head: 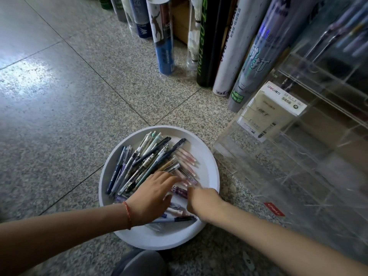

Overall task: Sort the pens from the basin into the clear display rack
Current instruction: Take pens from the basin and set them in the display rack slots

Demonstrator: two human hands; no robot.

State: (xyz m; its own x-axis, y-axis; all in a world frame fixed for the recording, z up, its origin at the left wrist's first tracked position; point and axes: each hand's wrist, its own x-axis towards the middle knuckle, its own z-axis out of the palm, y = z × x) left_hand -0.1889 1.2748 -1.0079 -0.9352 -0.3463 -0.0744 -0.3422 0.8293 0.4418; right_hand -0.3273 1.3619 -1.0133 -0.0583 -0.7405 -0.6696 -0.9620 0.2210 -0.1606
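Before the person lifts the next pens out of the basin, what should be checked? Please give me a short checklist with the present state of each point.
1. There are pens to sort in the basin: ok, many lie there.
2. The left hand reaches the pile: ok, it rests on the pens with its fingers spread.
3. The right hand grips a pen firmly: cannot tell, it is blurred.
4. The clear rack is close enough: ok, it stands just right of the basin.
5. A compartment is free: ok, the low front ones look empty; a white box fills one higher up.
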